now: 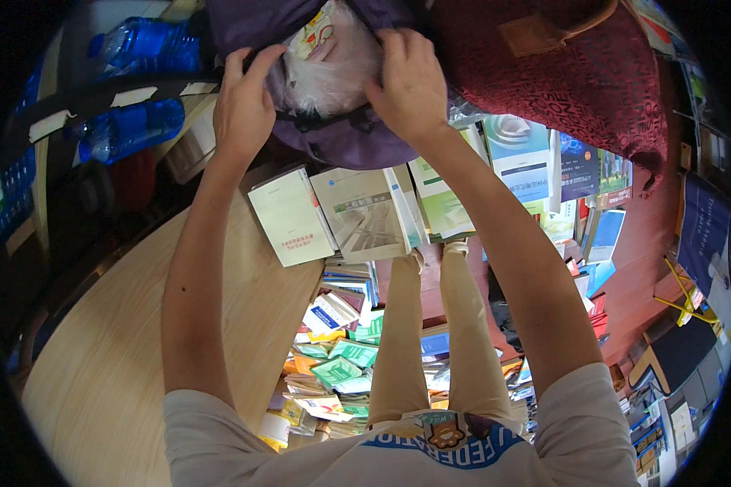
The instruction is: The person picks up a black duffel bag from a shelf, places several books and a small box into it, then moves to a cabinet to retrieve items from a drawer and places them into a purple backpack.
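Observation:
A purple fabric bag (353,146) lies open at the top of the view. Inside its opening sits a clear plastic bag (326,85) with a printed wrapper (312,33) showing through. My left hand (243,109) grips the opening's left edge, its index finger reaching towards the plastic. On the opposite edge, my right hand (411,85) holds the fabric, thumb beside the plastic bag and fingertips partly hidden. Below the purple bag are a pale green book (291,219) and a grey-brown book (365,216). Green-and-white books (441,201) lie under my right forearm.
A dark red patterned bag (554,91) stands at the right. Blue water bottles (131,128) are at upper left, beside a wooden tabletop (146,341). Stacked books (335,365) cover the floor around my legs. A yellow-framed stool (685,298) stands far right.

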A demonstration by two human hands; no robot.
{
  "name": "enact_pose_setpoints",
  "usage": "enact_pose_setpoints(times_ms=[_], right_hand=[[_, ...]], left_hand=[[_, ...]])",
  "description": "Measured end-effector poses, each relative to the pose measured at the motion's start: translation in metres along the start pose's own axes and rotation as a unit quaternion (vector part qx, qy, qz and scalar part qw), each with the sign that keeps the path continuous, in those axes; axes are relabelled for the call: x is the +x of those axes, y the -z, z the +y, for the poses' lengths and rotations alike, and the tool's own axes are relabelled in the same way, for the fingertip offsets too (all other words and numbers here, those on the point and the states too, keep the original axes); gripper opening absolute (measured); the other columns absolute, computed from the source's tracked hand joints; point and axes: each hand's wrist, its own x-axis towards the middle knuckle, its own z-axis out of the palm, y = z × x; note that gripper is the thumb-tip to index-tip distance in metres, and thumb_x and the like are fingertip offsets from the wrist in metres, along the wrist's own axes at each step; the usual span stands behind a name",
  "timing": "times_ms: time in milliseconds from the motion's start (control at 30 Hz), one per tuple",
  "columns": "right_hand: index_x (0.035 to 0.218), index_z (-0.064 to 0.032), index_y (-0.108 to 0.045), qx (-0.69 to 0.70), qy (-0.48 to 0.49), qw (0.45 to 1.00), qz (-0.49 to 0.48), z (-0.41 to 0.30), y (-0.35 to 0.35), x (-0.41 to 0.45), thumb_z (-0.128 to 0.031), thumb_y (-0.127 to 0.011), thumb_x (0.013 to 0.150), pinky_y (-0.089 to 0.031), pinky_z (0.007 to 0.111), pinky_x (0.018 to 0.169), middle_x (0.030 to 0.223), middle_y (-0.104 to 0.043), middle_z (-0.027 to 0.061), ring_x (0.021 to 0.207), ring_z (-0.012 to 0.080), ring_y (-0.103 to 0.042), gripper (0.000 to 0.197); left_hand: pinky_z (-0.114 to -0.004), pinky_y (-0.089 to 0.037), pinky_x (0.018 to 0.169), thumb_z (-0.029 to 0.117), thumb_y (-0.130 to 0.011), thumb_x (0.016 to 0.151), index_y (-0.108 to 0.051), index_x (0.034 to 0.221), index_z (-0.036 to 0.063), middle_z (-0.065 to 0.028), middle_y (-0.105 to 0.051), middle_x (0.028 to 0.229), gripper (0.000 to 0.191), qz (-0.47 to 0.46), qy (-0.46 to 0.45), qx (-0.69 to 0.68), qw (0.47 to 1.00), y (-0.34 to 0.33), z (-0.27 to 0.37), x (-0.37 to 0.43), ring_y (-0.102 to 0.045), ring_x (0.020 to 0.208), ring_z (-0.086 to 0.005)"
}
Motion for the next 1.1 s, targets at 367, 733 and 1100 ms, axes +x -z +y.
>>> enact_pose_setpoints(times_ms=[367, 733, 1100], right_hand=[[0.119, -0.0191, -0.064, -0.048, 0.037, 0.984, -0.165, 0.016, -0.035, 0.024, -0.030, -0.065, 0.082, -0.043, 0.040, 0.091, 0.102, -0.069, 0.0098, 0.100, 0.0270, -0.062, 0.038], [0.116, -0.0174, -0.066, -0.004, 0.063, 0.989, -0.132, 0.014, -0.029, 0.027, -0.023, -0.063, 0.082, -0.046, 0.042, 0.087, 0.095, -0.069, 0.0123, 0.093, 0.0307, -0.063, 0.034], [0.108, -0.0034, -0.054, 0.141, 0.015, 0.990, -0.021, -0.002, -0.005, 0.028, -0.005, -0.060, 0.075, -0.047, 0.046, 0.079, 0.101, -0.057, 0.0191, 0.093, 0.0403, -0.058, 0.034]], left_hand=[[-0.036, -0.045, 0.063, -0.009, -0.054, 0.073, -0.062, 0.110, 0.0130, -0.0121, -0.056, 0.089, 0.043, 0.117, 0.011, -0.155, 0.981, 0.007, -0.010, -0.016, -0.054, 0.067, -0.0277], [-0.036, -0.046, 0.067, -0.009, -0.055, 0.072, -0.062, 0.108, 0.0117, -0.0122, -0.057, 0.090, 0.042, 0.111, 0.063, -0.202, 0.971, 0.003, -0.002, -0.022, -0.056, 0.074, -0.0292], [-0.036, -0.048, 0.090, -0.008, -0.056, 0.081, -0.045, 0.137, 0.0108, -0.0134, -0.060, 0.110, 0.060, -0.005, 0.134, -0.383, 0.914, -0.012, 0.084, -0.032, -0.060, 0.101, -0.0254]])
